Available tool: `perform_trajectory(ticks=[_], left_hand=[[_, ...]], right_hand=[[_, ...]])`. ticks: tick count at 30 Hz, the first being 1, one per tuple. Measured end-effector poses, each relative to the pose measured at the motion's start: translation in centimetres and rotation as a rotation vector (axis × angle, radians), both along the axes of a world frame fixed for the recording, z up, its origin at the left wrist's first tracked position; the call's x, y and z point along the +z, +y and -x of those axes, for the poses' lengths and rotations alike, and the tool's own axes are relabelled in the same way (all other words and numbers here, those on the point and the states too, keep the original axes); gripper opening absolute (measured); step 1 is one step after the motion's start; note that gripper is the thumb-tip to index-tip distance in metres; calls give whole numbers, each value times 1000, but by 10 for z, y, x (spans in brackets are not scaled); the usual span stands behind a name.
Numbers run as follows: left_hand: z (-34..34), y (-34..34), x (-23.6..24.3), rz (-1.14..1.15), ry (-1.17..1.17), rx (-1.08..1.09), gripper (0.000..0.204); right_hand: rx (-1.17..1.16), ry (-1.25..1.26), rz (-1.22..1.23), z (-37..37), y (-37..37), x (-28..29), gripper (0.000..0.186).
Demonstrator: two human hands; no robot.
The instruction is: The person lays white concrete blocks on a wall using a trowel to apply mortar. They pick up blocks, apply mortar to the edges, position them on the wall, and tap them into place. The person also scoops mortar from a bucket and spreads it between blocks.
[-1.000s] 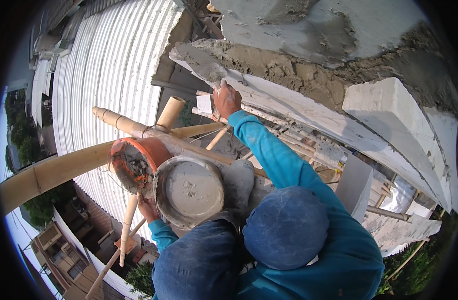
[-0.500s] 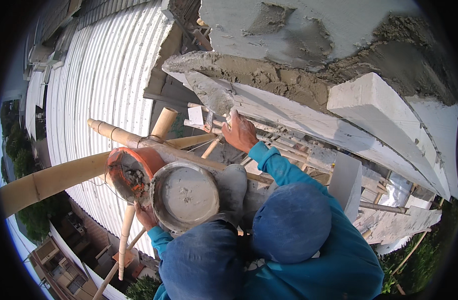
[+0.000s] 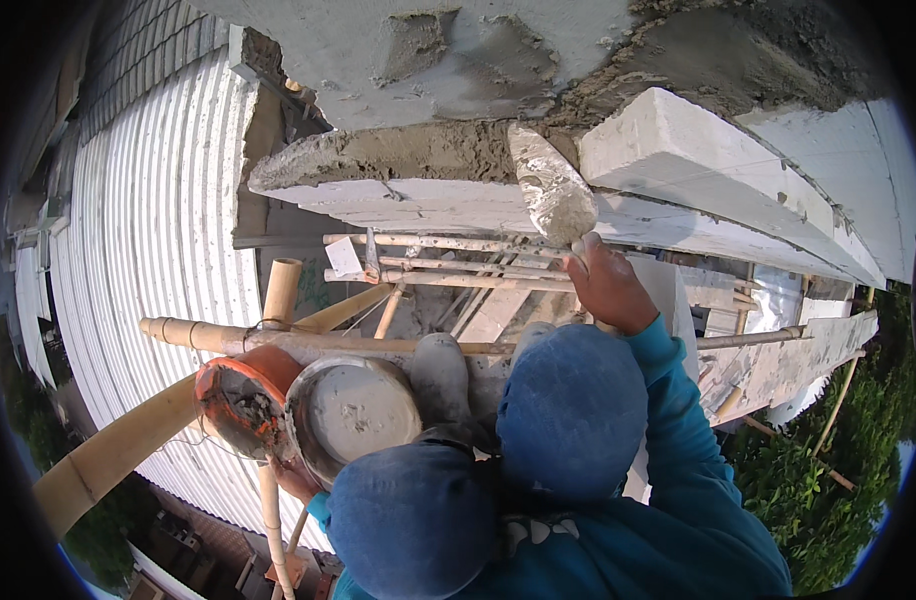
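My right hand (image 3: 613,285) is closed round the handle of a mortar-smeared trowel (image 3: 553,190). The trowel's blade lies over the mortar bed (image 3: 398,155) along the ledge's top, its tip near the left end of a white block (image 3: 698,150). At lower left my left hand (image 3: 296,478) grips the near rim of an orange bucket (image 3: 263,365), which is tilted and has grey mortar inside. Beside it stands a round tub (image 3: 308,440) caked with mortar, with pale grey mix in it.
Bamboo poles (image 3: 218,335) tied together run beside the containers. My boots (image 3: 441,375) and bent knees (image 3: 573,410) are close to the tub. Beyond the ledge rises a grey wall (image 3: 348,50) with mortar patches. A corrugated white roof (image 3: 148,200) lies below at left.
My right hand and the trowel have moved right along the ledge, from its left part to near the white block. The view has turned; my left hand stays at the orange bucket.
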State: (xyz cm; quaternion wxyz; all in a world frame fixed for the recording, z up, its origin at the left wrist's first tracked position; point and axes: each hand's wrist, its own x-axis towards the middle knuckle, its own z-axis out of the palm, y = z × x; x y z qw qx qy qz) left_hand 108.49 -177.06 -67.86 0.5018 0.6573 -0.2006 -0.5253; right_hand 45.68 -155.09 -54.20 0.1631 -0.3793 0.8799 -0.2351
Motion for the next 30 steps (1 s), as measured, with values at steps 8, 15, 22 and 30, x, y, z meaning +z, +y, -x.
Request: perform_trajectory(ticks=[8, 15, 22, 30], left_hand=[[1, 1, 0, -52, -71, -36, 42], [8, 4, 8, -6, 10, -27, 46], [1, 9, -1, 109, 147, -83, 46], [-33, 6, -18, 53, 147, -198, 39]], right_hand=[[-465, -905, 153, -22, -4, 20, 33], [-552, -1280, 383, -54, -69, 5, 34], [-574, -1414, 522, -86, -108, -9, 25], [-452, -1519, 514, -138, -172, -23, 31]])
